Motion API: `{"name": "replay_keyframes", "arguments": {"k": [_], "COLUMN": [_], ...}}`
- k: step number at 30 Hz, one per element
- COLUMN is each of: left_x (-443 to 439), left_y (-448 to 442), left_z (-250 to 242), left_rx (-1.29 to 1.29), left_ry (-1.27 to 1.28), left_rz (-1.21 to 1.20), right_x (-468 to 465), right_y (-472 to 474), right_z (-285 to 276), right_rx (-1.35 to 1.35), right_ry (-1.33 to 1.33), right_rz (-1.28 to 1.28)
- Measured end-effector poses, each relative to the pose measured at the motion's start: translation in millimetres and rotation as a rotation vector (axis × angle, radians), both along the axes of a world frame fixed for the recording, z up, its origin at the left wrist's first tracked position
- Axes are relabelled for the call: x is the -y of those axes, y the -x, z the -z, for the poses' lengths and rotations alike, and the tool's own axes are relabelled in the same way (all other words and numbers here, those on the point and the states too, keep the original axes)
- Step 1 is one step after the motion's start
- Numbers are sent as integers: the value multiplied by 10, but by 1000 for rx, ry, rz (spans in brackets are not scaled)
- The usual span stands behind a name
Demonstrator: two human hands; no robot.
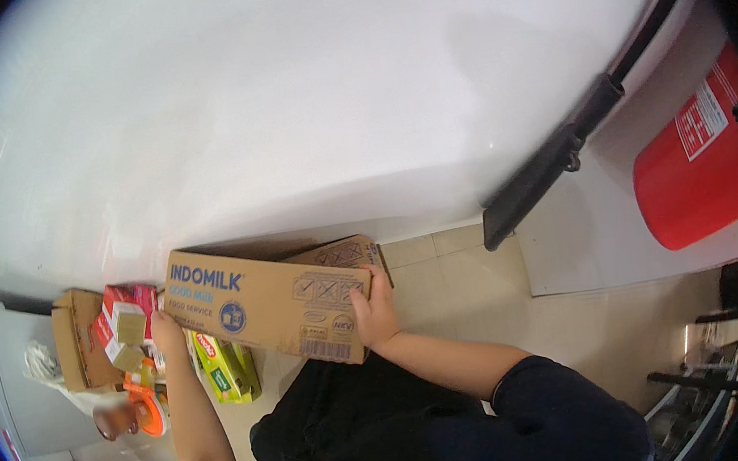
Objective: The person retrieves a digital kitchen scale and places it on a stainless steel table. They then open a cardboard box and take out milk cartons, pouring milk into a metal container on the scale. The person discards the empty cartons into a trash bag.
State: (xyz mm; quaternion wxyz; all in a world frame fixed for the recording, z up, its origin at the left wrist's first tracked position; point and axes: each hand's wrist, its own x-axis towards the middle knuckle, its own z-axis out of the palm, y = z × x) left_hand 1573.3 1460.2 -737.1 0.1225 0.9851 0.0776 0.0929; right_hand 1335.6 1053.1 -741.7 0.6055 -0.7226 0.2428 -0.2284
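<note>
A brown Indomilk cardboard box [269, 305] is held up before me, its printed side tilted towards the camera. My left hand [165, 329] grips its left end and my right hand [375, 311] grips its right end, with the thumb on the printed side. Behind the box, another piece of printed cardboard [344, 253] shows; whether it is a flap or a second box I cannot tell. Just right of my left forearm, a green and yellow carton [225, 370] stands on the floor.
Left of my left hand are an open brown carton [78, 349], red and white boxes [123, 317] and an orange-rimmed container [152, 415]. A white wall [301, 102] rises ahead. To the right are a black pole-like object [532, 179] and a red cylindrical container [694, 183].
</note>
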Motion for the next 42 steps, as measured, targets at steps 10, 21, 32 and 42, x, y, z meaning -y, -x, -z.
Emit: {"name": "replay_keyframes", "arguments": {"k": [10,21,32,42], "left_x": [-61,-32,219,192], "left_y": [-22,-25,-95,-49], "left_z": [14,-17,-267,-130], "left_rx": [-49,-64,-118,-85], "left_ry": [-88,-129,46,320], "left_rz": [7,-15,250,-39], "right_x": [483,1042,904,304], "right_y": [-274,-444,-207,-113], "right_z": [1068,1415,864,942], "right_rx": [-218,-615,-330,-127], "right_ry": [-551,-226,8,-658], "right_rz": [281,11,-20,-79]}}
